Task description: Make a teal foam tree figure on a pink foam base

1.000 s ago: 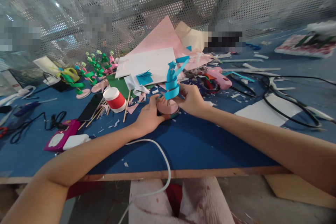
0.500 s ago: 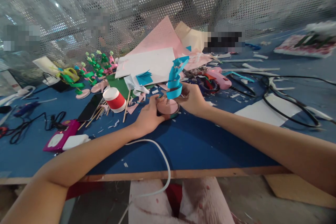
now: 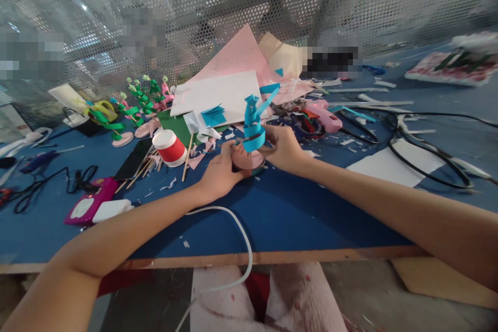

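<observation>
A blue paper spiral (image 3: 254,135) winds up to a folded tip above a round pink base (image 3: 249,160). My left hand (image 3: 220,171) is closed round the left side of that base, holding it on the table. On the other side, my right hand (image 3: 286,148) pinches the lower right edge of the spiral; its fingertips are partly hidden behind the paper. Folded blue paper pieces (image 3: 213,115) lie on a white sheet (image 3: 229,94) behind my hands. To the left lies a red and white paper cup (image 3: 170,148), beside a thin wooden stick (image 3: 188,158).
Several green and pink paper spirals on round bases (image 3: 143,98) stand at the back left. A pink glue gun (image 3: 324,115) and black cable (image 3: 392,129) lie to the right. A magenta box (image 3: 93,199) sits at left; a white cable (image 3: 241,228) crosses the table's front edge.
The blue spiral has shifted slightly left and lower, standing more upright over the base. My right hand has moved a little with it, while my left hand stays on the base.
</observation>
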Demonstrator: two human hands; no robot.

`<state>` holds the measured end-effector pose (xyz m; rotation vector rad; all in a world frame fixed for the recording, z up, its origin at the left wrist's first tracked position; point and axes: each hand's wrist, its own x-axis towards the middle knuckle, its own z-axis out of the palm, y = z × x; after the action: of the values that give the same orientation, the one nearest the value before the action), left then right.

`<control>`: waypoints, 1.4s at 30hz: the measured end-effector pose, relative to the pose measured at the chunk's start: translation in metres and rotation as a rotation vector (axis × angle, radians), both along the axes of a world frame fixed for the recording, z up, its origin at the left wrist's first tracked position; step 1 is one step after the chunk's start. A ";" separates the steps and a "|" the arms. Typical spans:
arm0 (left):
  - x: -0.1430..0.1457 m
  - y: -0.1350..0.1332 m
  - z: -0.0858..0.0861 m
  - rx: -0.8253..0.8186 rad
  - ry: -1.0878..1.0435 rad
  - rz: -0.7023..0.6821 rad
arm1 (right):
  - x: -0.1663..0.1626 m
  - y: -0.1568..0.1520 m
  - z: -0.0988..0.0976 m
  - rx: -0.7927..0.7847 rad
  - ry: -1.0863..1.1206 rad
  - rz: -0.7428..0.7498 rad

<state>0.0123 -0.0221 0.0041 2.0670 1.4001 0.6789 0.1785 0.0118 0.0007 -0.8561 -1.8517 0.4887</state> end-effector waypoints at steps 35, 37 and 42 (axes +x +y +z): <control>0.000 -0.001 0.001 0.011 0.007 -0.003 | 0.001 -0.002 0.002 0.023 -0.040 -0.046; 0.000 -0.001 0.000 0.016 0.020 0.005 | 0.001 -0.001 0.001 0.003 -0.010 -0.019; 0.000 -0.001 0.000 0.021 0.031 0.004 | 0.001 0.000 0.000 -0.001 -0.002 -0.013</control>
<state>0.0122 -0.0226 0.0038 2.0993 1.4208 0.6685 0.1793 0.0113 0.0009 -0.8691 -1.8463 0.4808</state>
